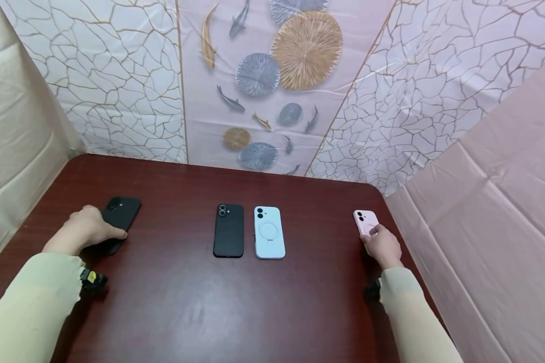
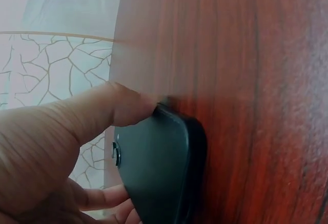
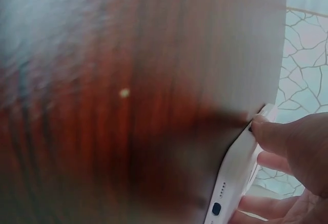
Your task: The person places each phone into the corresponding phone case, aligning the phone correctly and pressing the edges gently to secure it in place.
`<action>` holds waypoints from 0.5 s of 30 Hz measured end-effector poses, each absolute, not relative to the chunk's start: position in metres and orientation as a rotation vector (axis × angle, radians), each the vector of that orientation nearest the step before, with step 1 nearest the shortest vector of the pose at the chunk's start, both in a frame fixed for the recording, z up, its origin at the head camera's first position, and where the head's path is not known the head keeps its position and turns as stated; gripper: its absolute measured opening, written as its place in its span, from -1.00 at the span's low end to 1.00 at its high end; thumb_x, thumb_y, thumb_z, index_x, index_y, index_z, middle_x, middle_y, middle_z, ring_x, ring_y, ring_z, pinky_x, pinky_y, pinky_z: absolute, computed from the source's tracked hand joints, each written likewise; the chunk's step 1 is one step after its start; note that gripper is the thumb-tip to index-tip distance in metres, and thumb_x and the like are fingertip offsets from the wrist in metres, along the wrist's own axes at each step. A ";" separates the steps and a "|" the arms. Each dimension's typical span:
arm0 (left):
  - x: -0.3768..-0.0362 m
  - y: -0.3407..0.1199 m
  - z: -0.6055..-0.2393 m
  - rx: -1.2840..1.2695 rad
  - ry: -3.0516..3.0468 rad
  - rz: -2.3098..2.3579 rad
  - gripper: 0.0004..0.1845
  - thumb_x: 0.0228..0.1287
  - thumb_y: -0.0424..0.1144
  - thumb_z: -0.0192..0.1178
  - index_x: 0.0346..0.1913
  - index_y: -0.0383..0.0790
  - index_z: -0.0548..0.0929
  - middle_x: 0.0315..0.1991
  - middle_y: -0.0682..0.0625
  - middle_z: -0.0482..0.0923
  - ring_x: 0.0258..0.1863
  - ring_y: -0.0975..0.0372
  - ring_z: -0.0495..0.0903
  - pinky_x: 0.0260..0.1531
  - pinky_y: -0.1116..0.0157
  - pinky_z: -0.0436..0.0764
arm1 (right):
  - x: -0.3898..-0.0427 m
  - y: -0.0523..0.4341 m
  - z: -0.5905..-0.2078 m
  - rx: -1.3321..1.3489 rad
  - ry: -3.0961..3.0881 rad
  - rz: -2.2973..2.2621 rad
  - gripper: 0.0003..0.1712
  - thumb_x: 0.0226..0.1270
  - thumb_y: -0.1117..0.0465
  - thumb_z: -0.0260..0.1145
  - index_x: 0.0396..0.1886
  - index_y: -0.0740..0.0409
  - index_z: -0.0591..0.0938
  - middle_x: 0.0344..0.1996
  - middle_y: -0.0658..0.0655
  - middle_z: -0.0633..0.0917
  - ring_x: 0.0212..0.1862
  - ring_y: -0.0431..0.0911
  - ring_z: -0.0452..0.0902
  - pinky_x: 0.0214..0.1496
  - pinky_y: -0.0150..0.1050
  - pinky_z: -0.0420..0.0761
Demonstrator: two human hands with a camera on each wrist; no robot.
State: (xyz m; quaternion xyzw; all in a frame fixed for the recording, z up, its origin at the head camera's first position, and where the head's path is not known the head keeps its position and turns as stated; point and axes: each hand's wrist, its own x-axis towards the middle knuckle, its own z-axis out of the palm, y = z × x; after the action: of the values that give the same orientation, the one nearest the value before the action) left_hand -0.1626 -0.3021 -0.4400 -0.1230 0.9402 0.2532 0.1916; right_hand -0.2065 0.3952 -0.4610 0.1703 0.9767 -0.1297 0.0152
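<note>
1. At the table's (image 1: 172,302) left edge, a black phone (image 1: 120,214) lies with its long axis pointing away and slightly right; the left hand (image 1: 86,229) grips its near end.
2. Far right, the right hand (image 1: 381,244) pinches a pink phone (image 1: 365,222), long axis pointing away.
3. Between them, well apart from both hands, a second black phone (image 1: 228,231) and a blue phone (image 1: 269,233) lie side by side.

Both arms reach forward in pale green sleeves, set well apart. The left hand (image 1: 88,228) lies far left, knuckles up, thumb and fingers curled in a grip. The right hand (image 1: 382,245) lies far right, fingers likewise curled and pinching.
</note>
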 end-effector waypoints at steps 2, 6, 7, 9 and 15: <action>-0.162 -0.302 -0.441 -0.385 2.611 0.727 0.28 -0.08 0.19 0.43 0.16 -0.90 -0.07 -0.09 -0.69 0.14 -0.17 -0.30 0.28 -0.27 -0.10 0.49 | -0.208 0.395 -0.461 0.532 3.027 -0.408 -0.55 0.29 -0.04 0.30 -0.04 0.20 0.49 -0.11 0.41 0.58 -0.16 0.26 0.50 -0.23 0.10 0.46; -0.161 -0.301 -0.444 -0.399 2.633 0.722 0.29 -0.10 0.20 0.43 0.14 -0.91 -0.08 -0.13 -0.68 0.17 -0.18 -0.31 0.29 -0.25 -0.10 0.47 | -0.207 0.393 -0.459 0.557 3.016 -0.416 -0.52 0.28 -0.02 0.31 -0.01 0.23 0.47 -0.11 0.42 0.57 -0.16 0.25 0.48 -0.23 0.10 0.46; -0.160 -0.300 -0.444 -0.397 2.642 0.715 0.28 -0.11 0.21 0.44 0.12 -0.90 -0.04 -0.16 -0.66 0.19 -0.19 -0.30 0.29 -0.26 -0.10 0.46 | -0.207 0.393 -0.459 0.560 3.015 -0.415 -0.52 0.28 -0.02 0.31 0.00 0.23 0.47 -0.10 0.42 0.57 -0.15 0.25 0.48 -0.23 0.10 0.46; -0.159 -0.299 -0.445 -0.382 2.675 0.692 0.22 -0.14 0.22 0.44 0.07 -0.88 0.08 -0.21 -0.61 0.23 -0.21 -0.30 0.29 -0.28 -0.10 0.43 | -0.206 0.393 -0.459 0.562 3.014 -0.415 -0.51 0.28 -0.01 0.31 0.01 0.24 0.46 -0.10 0.43 0.57 -0.15 0.25 0.48 -0.22 0.10 0.46; -0.157 -0.297 -0.446 -0.375 2.683 0.713 0.10 -0.12 0.19 0.45 0.02 -0.83 0.24 -0.24 -0.55 0.16 -0.22 -0.33 0.25 -0.33 -0.08 0.42 | -0.206 0.391 -0.459 0.528 3.030 -0.411 -0.44 0.27 -0.02 0.32 0.06 0.29 0.45 -0.05 0.47 0.55 -0.09 0.30 0.48 -0.17 0.15 0.46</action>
State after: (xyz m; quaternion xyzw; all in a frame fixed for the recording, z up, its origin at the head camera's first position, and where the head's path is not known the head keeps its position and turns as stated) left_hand -0.1568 -0.2968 -0.4463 -0.1319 0.9440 0.2507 0.1694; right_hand -0.2060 0.3913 -0.4589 0.1701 0.9763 -0.1326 0.0195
